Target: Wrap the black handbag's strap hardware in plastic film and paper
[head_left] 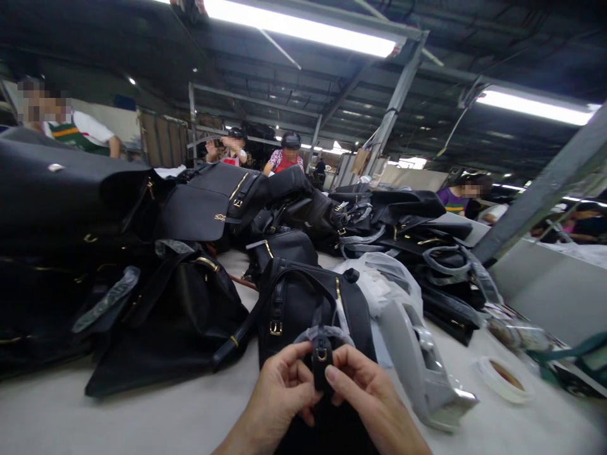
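A black leather handbag (303, 303) stands on the table right in front of me. Both hands pinch a small black strap tab (322, 366) with a gold ring at the bag's near top edge. My left hand (279, 395) grips the tab from the left with thumb and fingers closed. My right hand (367, 395) grips it from the right, thumb pressed against the tab. Clear plastic wrap sits around the strap just above my fingers.
Piles of black handbags (199, 208) cover the table (142, 417) on the left and at the back. A grey tape dispenser (422, 366) lies to the right, a tape roll (505, 376) beyond it. Several other people work in the background.
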A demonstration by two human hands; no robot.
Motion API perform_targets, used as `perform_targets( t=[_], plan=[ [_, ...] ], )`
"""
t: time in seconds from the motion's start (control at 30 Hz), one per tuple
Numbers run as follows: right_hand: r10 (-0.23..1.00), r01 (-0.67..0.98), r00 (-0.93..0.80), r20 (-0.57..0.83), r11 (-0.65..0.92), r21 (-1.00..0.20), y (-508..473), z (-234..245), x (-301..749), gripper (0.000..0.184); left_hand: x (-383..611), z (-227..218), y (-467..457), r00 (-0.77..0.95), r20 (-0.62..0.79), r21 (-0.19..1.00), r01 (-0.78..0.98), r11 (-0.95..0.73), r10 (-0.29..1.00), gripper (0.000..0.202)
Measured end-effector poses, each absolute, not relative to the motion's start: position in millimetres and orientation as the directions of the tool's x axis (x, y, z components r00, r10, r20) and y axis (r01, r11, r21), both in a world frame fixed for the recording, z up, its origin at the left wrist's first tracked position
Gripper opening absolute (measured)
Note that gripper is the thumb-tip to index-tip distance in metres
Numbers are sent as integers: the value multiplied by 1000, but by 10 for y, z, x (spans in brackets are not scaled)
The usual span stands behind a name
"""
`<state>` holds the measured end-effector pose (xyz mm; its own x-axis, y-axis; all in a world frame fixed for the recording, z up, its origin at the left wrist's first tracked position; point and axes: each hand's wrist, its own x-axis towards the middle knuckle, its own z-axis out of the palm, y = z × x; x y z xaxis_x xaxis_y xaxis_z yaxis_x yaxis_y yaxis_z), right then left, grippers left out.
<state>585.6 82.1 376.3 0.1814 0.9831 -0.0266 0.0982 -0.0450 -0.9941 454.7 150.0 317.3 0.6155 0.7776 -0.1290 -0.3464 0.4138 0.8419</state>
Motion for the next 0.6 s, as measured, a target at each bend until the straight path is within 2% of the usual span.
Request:
perform_targets(
  t=[0.07, 0.17, 0.3, 0.43, 0.6],
  plan=[
    [979, 149, 201, -29, -60, -987, 782, 3733, 5879, 34, 4547, 3169, 1493, 621, -144, 840, -335, 426, 771, 73],
    [970, 215, 237, -43, -96, -972, 746, 3652, 5910, 28, 4552, 3151, 1474, 605, -171, 834, -331, 441, 777, 86],
    [971, 280, 235, -32, -99, -955, 744, 3557, 5941, 22, 4543, 3182, 1452, 595, -159, 864, -302, 402, 788, 93],
    [968, 279, 249, 0, -72, -958, 769, 3499, 5963, 22, 4495, 3324, 1443, 602, -180, 891, -235, 387, 778, 90],
    [961, 289, 273, 29, -54, -956, 779, 3461, 5940, 19, 4459, 3441, 1436, 638, -223, 877, -199, 438, 737, 71]
  ],
)
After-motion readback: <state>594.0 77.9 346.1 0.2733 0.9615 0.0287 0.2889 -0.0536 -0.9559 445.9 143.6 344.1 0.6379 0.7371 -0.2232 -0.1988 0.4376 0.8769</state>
